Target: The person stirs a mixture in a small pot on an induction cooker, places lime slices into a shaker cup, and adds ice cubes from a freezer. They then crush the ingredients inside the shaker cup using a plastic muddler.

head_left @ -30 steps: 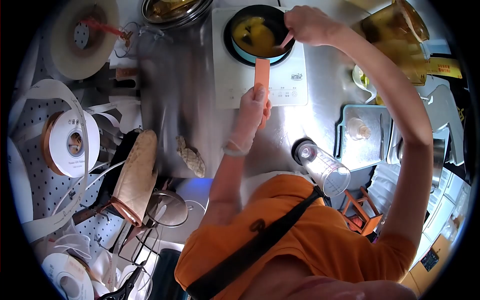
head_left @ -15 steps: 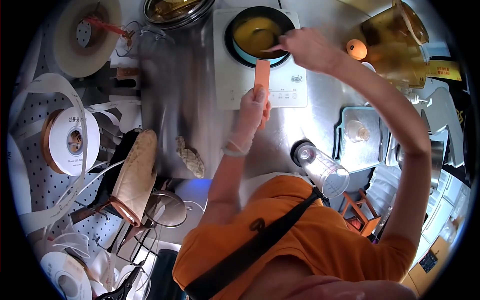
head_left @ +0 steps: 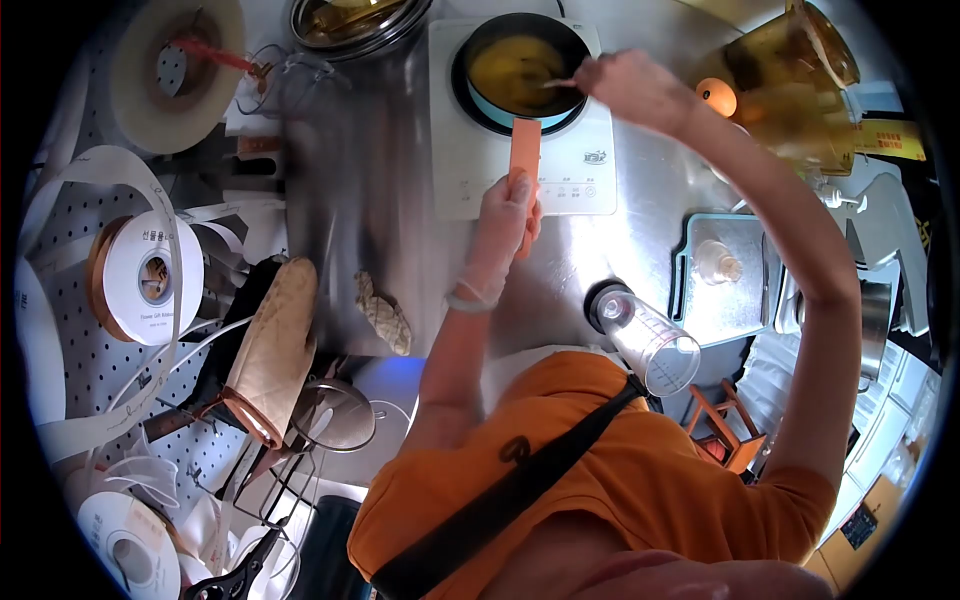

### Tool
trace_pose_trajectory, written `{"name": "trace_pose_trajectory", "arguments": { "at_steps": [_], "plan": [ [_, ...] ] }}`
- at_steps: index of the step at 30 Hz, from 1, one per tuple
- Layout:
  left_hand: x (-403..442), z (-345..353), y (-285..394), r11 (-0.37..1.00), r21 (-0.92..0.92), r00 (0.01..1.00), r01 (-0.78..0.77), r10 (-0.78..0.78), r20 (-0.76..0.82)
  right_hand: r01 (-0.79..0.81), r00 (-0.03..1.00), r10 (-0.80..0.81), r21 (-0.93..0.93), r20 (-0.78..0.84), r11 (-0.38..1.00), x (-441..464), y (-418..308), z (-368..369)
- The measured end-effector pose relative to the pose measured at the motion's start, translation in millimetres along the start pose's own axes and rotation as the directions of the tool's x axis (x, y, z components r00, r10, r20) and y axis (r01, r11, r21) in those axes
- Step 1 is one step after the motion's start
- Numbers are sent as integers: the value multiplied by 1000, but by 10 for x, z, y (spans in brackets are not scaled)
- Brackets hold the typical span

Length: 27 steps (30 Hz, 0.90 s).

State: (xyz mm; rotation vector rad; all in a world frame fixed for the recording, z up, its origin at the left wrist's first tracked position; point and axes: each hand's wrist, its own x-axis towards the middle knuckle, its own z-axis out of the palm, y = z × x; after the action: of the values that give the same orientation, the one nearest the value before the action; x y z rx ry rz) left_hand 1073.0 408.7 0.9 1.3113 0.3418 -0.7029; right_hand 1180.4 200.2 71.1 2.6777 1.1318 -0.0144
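A small frying pan [head_left: 570, 48], black inside and light blue outside, sits on a white portable cooktop [head_left: 450, 150]. Yellow liquid [head_left: 500, 68] covers its bottom. My left hand [head_left: 508, 218], in a clear glove, is wrapped round the pan's orange handle [head_left: 525, 145]. Over the pan's right rim, my right hand [head_left: 632, 90] grips a utensil [head_left: 562, 83] by its thin, pale handle. The utensil's far end dips into the liquid, too blurred to tell its kind.
On the right stand an amber container [head_left: 800, 90], an orange ball-like object [head_left: 716, 97] and a blue-edged tray [head_left: 680, 265]. A clear measuring cup [head_left: 655, 345] lies near my body. Leftward are an oven mitt [head_left: 275, 350], a crumpled cloth [head_left: 382, 312] and a ribbon spool [head_left: 150, 275].
My right hand has shifted slightly right and up with the utensil, whose end has moved within the liquid. My left hand stays on the handle, and the pan has hardly moved.
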Motion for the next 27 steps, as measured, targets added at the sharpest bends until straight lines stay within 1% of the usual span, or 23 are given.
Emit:
{"name": "trace_pose_trajectory", "arguments": {
  "at_steps": [1, 2, 3, 4, 5, 6, 7, 9, 10, 11, 13, 14, 16, 17, 19, 21, 23, 24, 25, 27],
  "plan": [
    [-10, -3, 15, 1000, 8, 1000, 2, -2, 9, -90, 995, 91, 25, -45, 996, 19, 57, -140],
    [-13, -6, 22, 1000, 17, 1000, 4, -4, 20, -113, 989, 127, 176, -71, 978, 20, 108, -285],
    [6, -14, -5, 1000, 17, 1000, 6, -6, 19, -113, 989, 127, 178, -70, 978, 31, 169, -229],
    [37, -26, -53, 1000, -13, 1000, -8, 8, 30, -281, 956, 293, 384, 27, 880, 57, 295, -139],
    [56, -29, -77, 999, -43, 999, -22, 23, 40, -435, 892, 426, 551, 154, 712, 70, 423, -47],
    [48, -22, -60, 999, -40, 999, -22, 23, 40, -477, 869, 458, 570, 189, 669, 78, 498, -9],
    [32, -15, -31, 1000, -23, 1000, 2, -2, 20, -476, 868, 459, 573, 186, 667, 65, 558, 121],
    [37, -22, -26, 1000, -7, 1000, 27, -27, -6, -592, 739, 649, 637, 183, 494, 59, 563, 362],
    [49, -28, -50, 1000, -17, 1000, 11, -11, 5, -619, 714, 673, 622, 193, 479, 53, 566, 415],
    [59, -31, -64, 1000, -26, 1000, -4, 4, 17, -620, 713, 673, 623, 196, 476, 75, 593, 465],
    [63, -31, -74, 1000, -25, 1000, 2, -1, 21, -644, 750, 613, 485, 248, 592, 145, 615, 481],
    [64, -29, -73, 1000, -27, 1000, 2, -1, 25, -646, 748, 615, 485, 250, 589, 147, 608, 487],
    [66, -35, -57, 1000, -1, 999, 2, -2, 36, -727, 659, 688, 491, 305, 479, 233, 515, 181],
    [52, -40, -63, 1000, 22, 999, 6, -7, 43, -727, 659, 686, 492, 308, 478, 239, 550, 103],
    [52, -37, -67, 1000, 18, 999, 1, -2, 39, -707, 679, 640, 555, 360, 438, 263, 628, 13],
    [41, -24, -55, 1000, 13, 999, -7, 6, 37, -695, 681, 641, 589, 355, 412, 237, 644, 126],
    [19, -14, 0, 998, 39, 999, 46, -46, 16, -625, 767, 551, 577, 329, 526, 199, 660, 409],
    [8, -12, 11, 998, 41, 999, 46, -46, 14, -630, 762, 576, 546, 297, 552, 186, 667, 538],
    [-2, -7, 17, 999, 36, 999, 39, -39, 14, -629, 763, 575, 548, 297, 551, 176, 661, 606],
    [-9, -7, 10, 999, 33, 999, 34, -35, 15, -596, 778, 604, 506, 172, 623, 146, 656, 695]
  ]
}}
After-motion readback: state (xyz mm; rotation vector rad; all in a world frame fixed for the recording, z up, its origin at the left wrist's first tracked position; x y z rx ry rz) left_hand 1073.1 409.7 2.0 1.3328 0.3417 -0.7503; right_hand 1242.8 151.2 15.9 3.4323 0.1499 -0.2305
